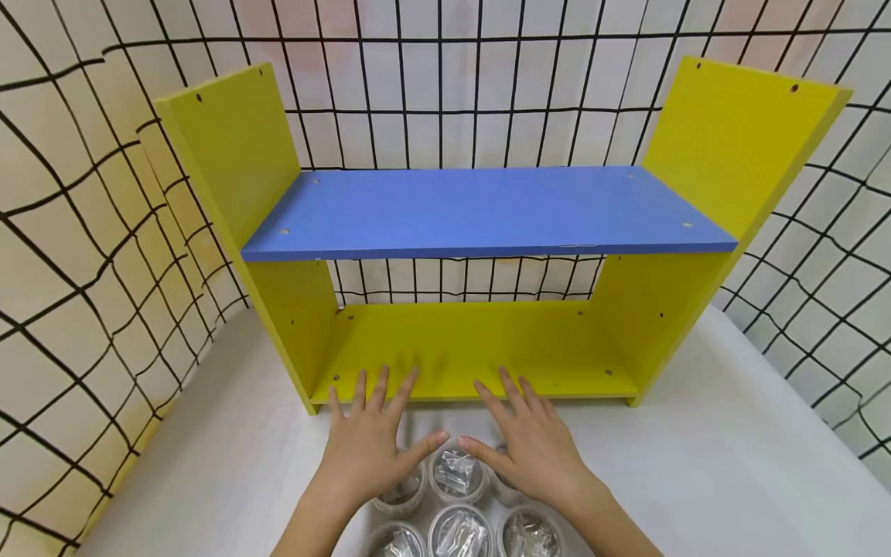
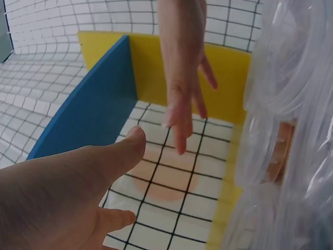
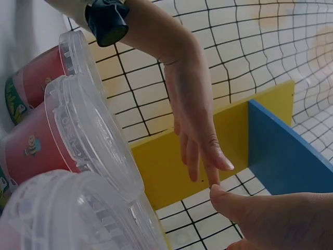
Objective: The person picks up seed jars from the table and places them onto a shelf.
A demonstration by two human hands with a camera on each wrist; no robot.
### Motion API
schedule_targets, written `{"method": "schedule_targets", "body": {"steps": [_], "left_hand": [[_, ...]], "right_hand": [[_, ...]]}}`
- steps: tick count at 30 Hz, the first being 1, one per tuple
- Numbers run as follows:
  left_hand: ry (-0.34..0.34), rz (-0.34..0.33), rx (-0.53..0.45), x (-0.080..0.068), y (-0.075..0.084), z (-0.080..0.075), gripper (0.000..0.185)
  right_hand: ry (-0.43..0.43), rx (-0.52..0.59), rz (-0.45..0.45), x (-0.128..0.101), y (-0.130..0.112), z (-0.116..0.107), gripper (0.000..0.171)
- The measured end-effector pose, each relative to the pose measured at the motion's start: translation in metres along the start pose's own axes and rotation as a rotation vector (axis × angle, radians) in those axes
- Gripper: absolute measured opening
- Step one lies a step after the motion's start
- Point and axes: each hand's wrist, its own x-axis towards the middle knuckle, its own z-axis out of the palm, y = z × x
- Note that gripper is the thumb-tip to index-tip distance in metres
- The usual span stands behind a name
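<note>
My left hand (image 1: 369, 445) is held out palm down, fingers spread, holding nothing. Beside it, my right hand (image 1: 532, 449) has the same spread pose, and the two thumbs point at each other with a small gap. Behind the fingertips stands a shelf unit with a blue middle board (image 1: 480, 209), a yellow bottom board (image 1: 466, 348) and yellow side panels. Under and between the hands are several round, clear-lidded tubs (image 1: 455, 472) containing shiny plastic packets; the hands partly hide some. Whether the fingertips touch the bottom board I cannot tell.
A white tabletop (image 1: 724, 433) carries everything. White walls with a black grid (image 1: 459, 100) surround the back and sides. The yellow side panels (image 1: 745, 139) rise above the blue board. In the right wrist view, the tubs (image 3: 31, 143) have red sides with printed pictures.
</note>
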Motion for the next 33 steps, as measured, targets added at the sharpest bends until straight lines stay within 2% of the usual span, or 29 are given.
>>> {"method": "schedule_targets", "body": {"steps": [10, 16, 19, 23, 26, 31, 33], "left_hand": [[0.018, -0.045, 0.017, 0.003, -0.011, -0.007, 0.086], [-0.044, -0.085, -0.043, 0.004, -0.033, -0.017, 0.093], [-0.061, -0.12, -0.097, 0.005, -0.046, -0.023, 0.086], [-0.046, -0.149, -0.157, 0.007, -0.064, -0.027, 0.074], [-0.025, -0.167, -0.174, 0.007, -0.074, -0.029, 0.073], [0.022, -0.196, -0.178, 0.006, -0.085, -0.034, 0.07], [0.021, -0.221, -0.175, 0.007, -0.087, -0.035, 0.069]], "right_hand": [[0.007, 0.036, -0.004, 0.0, -0.001, -0.001, 0.074], [0.007, 0.059, 0.001, 0.001, -0.001, -0.001, 0.074], [-0.002, 0.068, 0.006, 0.0, -0.001, -0.001, 0.074], [-0.008, 0.078, 0.009, 0.0, -0.002, -0.001, 0.074], [-0.012, 0.084, 0.008, 0.0, -0.002, -0.001, 0.074], [-0.023, 0.104, 0.013, 0.0, -0.002, -0.001, 0.075], [-0.027, 0.114, 0.018, 0.001, -0.002, -0.002, 0.075]]}}
